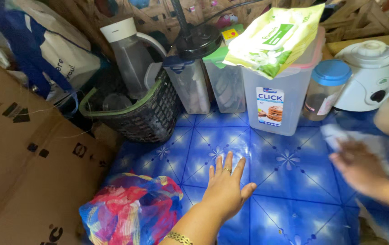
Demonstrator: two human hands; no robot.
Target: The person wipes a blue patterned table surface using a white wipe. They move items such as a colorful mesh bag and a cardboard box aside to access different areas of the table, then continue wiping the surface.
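The pale cloth (339, 136) lay on the blue patterned surface (276, 181) at the right, under the fingertips of the right hand (358, 165). Both were smeared by motion, so I could not tell whether that hand gripped the cloth or only pressed on it.

The risk, as I judged it, sat just beyond the cloth. The jar with the blue lid (324, 88) and the tall clear container (278, 97) stood near it, and a wide sweep of the right hand could have knocked the jar. The green-and-white packet (274, 38) lay loose across the top of the tall container, overhanging it, so a bump to the container might have sent it sliding off.

The left hand (226, 188) rested flat on the surface, fingers spread and straight, holding nothing. A ring showed on one finger and a gold bracelet (179, 237) at the wrist. The red-and-blue mesh bundle (133, 213) lay just beside the left forearm, and a dark basket (135, 111) stood further back.
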